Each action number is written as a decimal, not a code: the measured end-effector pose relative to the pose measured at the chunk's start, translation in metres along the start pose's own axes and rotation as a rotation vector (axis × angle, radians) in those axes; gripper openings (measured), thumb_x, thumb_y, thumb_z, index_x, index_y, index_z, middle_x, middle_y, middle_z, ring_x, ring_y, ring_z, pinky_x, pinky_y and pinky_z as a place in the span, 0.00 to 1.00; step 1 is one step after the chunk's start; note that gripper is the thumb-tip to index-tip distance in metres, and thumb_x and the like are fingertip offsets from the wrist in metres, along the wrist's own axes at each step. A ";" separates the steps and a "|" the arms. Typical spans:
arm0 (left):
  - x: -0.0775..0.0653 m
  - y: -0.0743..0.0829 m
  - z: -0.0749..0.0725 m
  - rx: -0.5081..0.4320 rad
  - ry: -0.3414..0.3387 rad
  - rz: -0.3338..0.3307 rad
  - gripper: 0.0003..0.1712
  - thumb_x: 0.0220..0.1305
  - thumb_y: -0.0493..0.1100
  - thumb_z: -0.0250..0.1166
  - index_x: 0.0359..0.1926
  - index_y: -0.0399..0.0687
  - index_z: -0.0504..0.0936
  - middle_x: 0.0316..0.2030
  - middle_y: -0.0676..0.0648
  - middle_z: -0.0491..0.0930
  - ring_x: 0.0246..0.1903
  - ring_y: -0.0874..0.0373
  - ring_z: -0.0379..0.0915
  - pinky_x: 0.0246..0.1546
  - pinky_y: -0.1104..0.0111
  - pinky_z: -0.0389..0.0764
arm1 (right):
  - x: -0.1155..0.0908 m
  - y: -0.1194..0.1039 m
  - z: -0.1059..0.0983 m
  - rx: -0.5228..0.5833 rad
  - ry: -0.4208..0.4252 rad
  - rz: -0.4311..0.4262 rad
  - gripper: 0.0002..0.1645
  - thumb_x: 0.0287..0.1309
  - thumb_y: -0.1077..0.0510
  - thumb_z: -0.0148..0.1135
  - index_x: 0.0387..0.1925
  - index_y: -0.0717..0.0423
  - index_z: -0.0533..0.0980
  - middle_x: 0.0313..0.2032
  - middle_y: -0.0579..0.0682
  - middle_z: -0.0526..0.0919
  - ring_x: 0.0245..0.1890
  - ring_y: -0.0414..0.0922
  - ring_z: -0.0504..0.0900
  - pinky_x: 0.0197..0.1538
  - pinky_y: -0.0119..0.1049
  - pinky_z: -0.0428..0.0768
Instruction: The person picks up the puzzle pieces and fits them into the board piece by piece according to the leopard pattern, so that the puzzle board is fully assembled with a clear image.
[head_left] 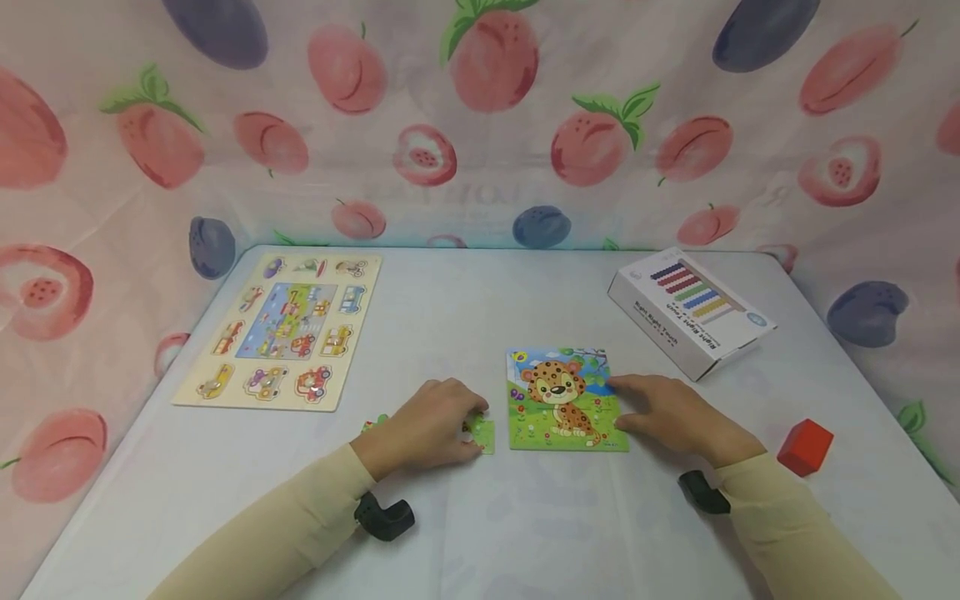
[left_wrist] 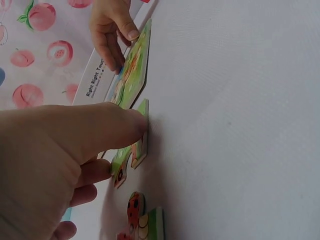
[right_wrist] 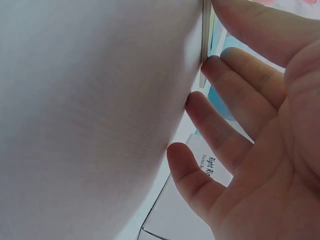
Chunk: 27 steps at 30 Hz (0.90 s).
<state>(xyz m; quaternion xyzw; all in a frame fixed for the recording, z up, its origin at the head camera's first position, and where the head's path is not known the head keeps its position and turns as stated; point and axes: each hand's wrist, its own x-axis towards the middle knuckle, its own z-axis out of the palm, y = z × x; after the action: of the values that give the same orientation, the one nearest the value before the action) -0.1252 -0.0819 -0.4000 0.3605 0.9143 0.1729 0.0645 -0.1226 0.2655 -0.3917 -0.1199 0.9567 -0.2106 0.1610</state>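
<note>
While the left hand [head_left: 429, 425] pinches a small green puzzle piece [head_left: 485, 437] between thumb and fingers, the right hand [head_left: 675, 414] lies with loosely extended fingers at the right edge of a leopard puzzle board [head_left: 564, 402]. The 2 hands are apart, on opposite sides of that board, and the piece sits just left of it, across a narrow gap; whether it touches the white table [head_left: 525, 521] I cannot tell. The left wrist view shows another piece with a ladybird [left_wrist: 137, 217] near the held one. Farther left lies a pale board of vehicle pictures [head_left: 352, 318]. Beyond the right hand rests a box marked "Right Right Touch" [head_left: 690, 312], and beside the right sleeve [head_left: 787, 521] stands 1 red block [head_left: 806, 447].
</note>
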 end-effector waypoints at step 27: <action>0.058 0.038 0.002 0.070 -0.003 0.087 0.27 0.58 0.56 0.73 0.54 0.47 0.83 0.42 0.54 0.81 0.44 0.58 0.71 0.47 0.62 0.71 | 0.001 0.002 -0.001 0.008 -0.004 -0.007 0.39 0.58 0.53 0.72 0.68 0.59 0.71 0.66 0.65 0.70 0.68 0.67 0.63 0.65 0.64 0.62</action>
<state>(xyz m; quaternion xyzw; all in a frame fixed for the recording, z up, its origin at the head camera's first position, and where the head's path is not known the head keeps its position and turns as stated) -0.1434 -0.0162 -0.3876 0.4025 0.9031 0.1426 0.0457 -0.1243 0.2668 -0.3920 -0.1229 0.9552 -0.2147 0.1624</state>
